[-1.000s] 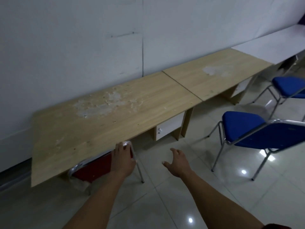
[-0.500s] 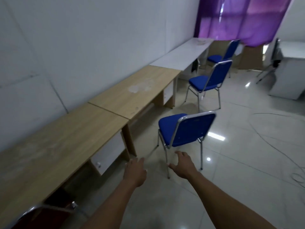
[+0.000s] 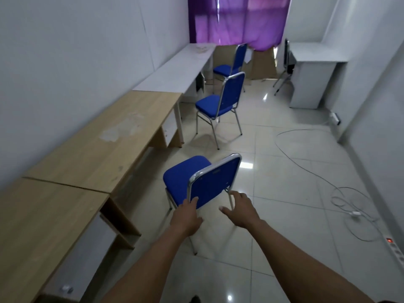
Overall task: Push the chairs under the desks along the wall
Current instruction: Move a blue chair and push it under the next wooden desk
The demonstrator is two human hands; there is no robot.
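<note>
1. While both forearms stretch up from the bottom of the frame in the head view, the left hand (image 3: pixel 186 216) sits just below centre with its fingers spread and loose, the fingertips at the lower edge of the nearest blue chair (image 3: pixel 202 182); whether they actually touch the backrest cannot be told.
2. Just right of it, the right hand (image 3: pixel 239 209) is also open, thumb out to the side, one finger reaching toward the chair's chrome rear leg; neither hand holds anything.
3. That chair stands on the tiled floor (image 3: pixel 284 193) at centre frame, near the wooden desk (image 3: pixel 105 149) on the left but not under it, its backrest turned toward the camera.
4. A second blue chair (image 3: pixel 220 103) stands higher in the frame, beside the white desk (image 3: pixel 175 73), also out in the open.
5. A third blue chair (image 3: pixel 231 64) stands near the top centre, below the purple curtain (image 3: pixel 238 18).
6. Another wooden desk (image 3: pixel 37 226) fills the lower left, butted against the first along the wall.
7. White cables (image 3: pixel 341 193) trail across the floor at right, and a power strip (image 3: pixel 395 248) lies at the right edge.
</note>
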